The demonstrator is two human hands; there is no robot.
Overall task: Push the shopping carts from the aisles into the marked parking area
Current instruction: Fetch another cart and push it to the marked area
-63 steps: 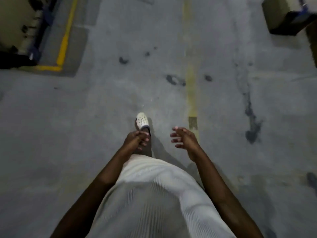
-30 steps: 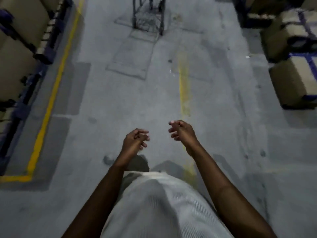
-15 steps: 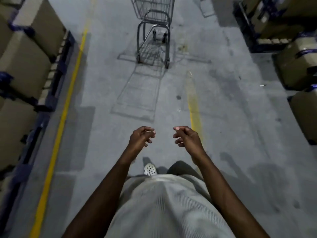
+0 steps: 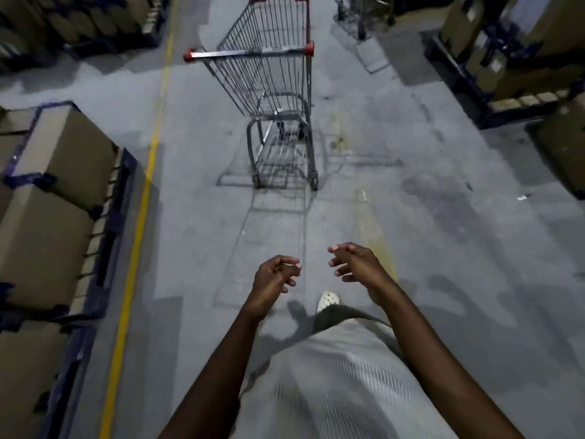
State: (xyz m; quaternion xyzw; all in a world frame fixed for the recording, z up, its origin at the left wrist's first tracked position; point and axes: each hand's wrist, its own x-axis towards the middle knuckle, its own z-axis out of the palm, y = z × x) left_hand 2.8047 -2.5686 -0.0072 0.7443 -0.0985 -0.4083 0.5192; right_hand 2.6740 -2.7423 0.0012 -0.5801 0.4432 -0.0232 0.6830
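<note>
An empty wire shopping cart (image 4: 272, 90) with red-capped handle corners stands upright in the middle of the aisle, its handle bar (image 4: 247, 53) facing me. My left hand (image 4: 273, 278) and my right hand (image 4: 356, 264) hang in front of my body, well short of the cart. Both hold nothing, with fingers loosely curled and apart. A second cart (image 4: 364, 11) shows partly at the top right.
Stacked cardboard boxes on blue pallets (image 4: 53, 198) line the left side behind a yellow floor line (image 4: 139, 217). More boxes on pallets (image 4: 512, 55) stand at the right. A faded yellow stripe (image 4: 373, 232) runs down the grey concrete floor. My white shoe (image 4: 327, 301) steps forward.
The view has advanced down the aisle and tilted up; the cart has come from the top edge to the middle. My hands stay raised and empty.
</note>
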